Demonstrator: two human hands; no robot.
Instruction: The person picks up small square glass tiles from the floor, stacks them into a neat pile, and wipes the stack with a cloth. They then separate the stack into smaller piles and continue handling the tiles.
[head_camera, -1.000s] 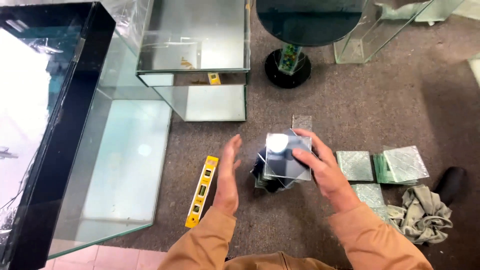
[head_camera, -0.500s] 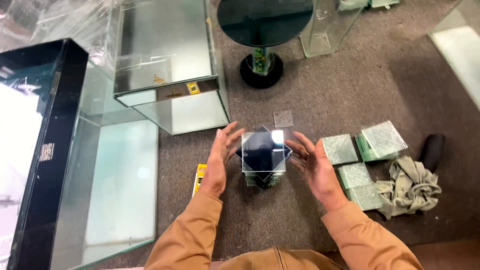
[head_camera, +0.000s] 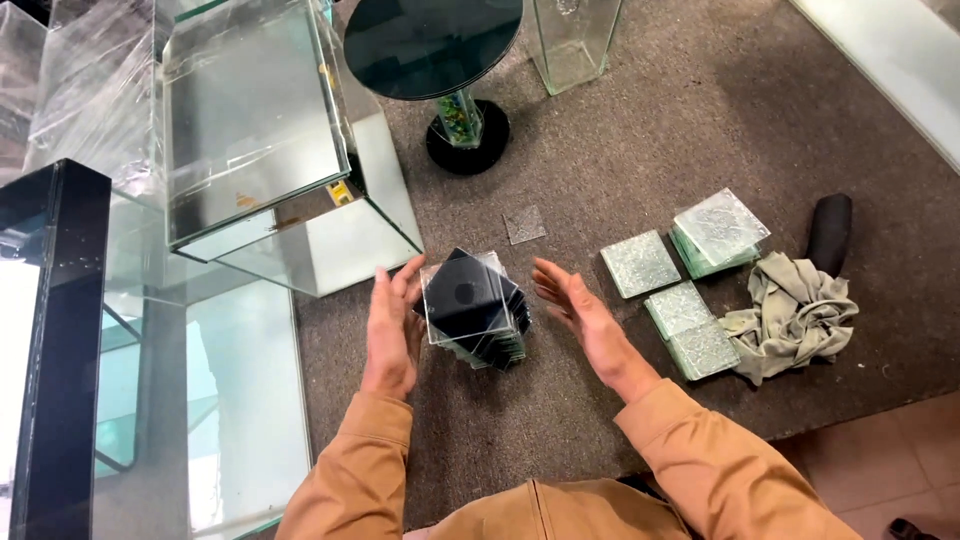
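A stack of square glass tiles stands on the brown carpet, its dark top tiles fanned out of line. My left hand lies flat against the stack's left side, fingers straight and touching the edges. To the right of the stack my right hand hovers with fingers spread, a small gap from the tiles and holding nothing. Orange-brown sleeves cover both arms.
Textured glass squares lie to the right beside a crumpled grey cloth and a dark oblong object. One small tile lies behind the stack. Glass tanks fill the left side, with a round dark glass table behind.
Both hands held the stack's sides earlier; my right hand has drawn away from it. The yellow level near my left hand is gone from sight as the view shifted.
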